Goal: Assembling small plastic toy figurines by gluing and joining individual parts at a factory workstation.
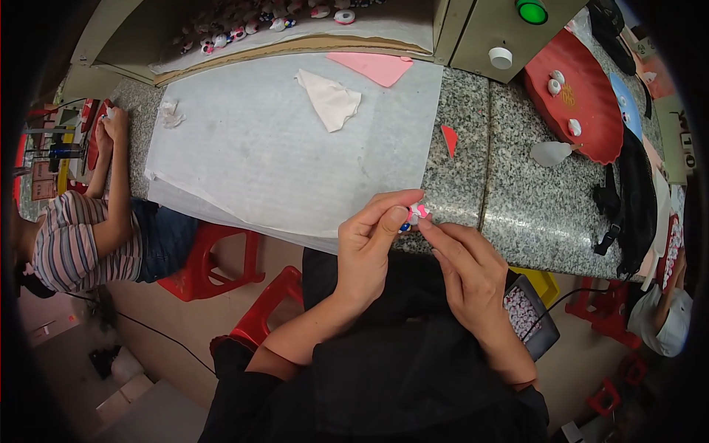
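Observation:
Between my two hands, just over the front edge of the table, is a small white figurine (418, 213) with pink and blue parts. My left hand (368, 242) pinches it between thumb and fingers. From the other side, the fingertips of my right hand (470, 267) close on it too. My fingers cover much of its shape. Beneath and beyond the left hand lies a white paper sheet (258, 162), and bare speckled granite tabletop (461, 192) shows beyond the right.
A crumpled white cloth (330, 102) and a pink sheet (377, 66) lie on the paper. Many figurines (236, 33) fill a metal compartment behind. To the right are a red triangle (450, 140), a red scalloped tray (591, 96) and a black bag (636, 199). Another person (92, 229) works at left.

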The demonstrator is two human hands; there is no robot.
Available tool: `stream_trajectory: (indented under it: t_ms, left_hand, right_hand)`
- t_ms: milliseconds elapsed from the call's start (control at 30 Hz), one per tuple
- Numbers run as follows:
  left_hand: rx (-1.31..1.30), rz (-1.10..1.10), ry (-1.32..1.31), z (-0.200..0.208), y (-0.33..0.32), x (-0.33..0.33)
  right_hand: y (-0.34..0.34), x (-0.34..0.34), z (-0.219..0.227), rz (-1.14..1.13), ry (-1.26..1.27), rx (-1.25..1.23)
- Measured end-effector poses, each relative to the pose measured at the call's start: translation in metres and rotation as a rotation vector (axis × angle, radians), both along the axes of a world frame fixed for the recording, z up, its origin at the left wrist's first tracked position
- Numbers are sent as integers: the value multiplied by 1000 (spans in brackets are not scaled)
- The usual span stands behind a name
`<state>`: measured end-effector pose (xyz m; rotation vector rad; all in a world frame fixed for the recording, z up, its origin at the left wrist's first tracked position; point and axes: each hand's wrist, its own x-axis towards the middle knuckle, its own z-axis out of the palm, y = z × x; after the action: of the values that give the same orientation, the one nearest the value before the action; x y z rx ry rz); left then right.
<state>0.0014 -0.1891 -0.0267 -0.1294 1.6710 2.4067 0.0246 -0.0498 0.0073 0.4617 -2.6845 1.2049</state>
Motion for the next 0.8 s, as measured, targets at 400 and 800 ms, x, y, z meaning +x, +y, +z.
stream_trajectory:
  t_ms: [400,800]
  left_hand:
    - [3,23,15,-1,0,-1]
    - [-34,14,52,-2,0,0]
  right_hand:
    - [-5,1,-8,-71,85,-13]
    - [-3,2,1,-63,-9,12]
